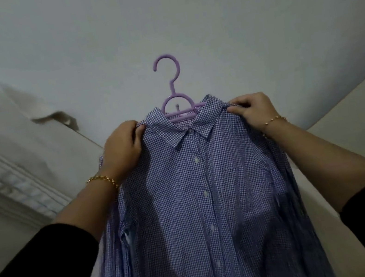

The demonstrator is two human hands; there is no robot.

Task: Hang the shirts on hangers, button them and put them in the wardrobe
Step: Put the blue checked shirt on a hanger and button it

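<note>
Two hands hold up a blue checked shirt (201, 196) before a pale wall (179, 16). Your left hand (122, 149) pinches its left shoulder (gold bracelet (103, 180) at the wrist); a purple hanger (175, 95) sits inside the collar; your right hand (252, 109) pinches the other shoulder.

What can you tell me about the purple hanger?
The hanger is pale purple and looks like smooth plastic. Its round hook points up, free, not hung on anything. Below the hook comes a thin neck, then a curved top and straight bars. The rest is hidden inside the blue checked shirt, whose collar wraps around it. The shirt front looks buttoned. The left hand and the right hand pinch the shirt's shoulders over the hanger's hidden arms, holding it up, upright, before a plain pale wall.
</note>
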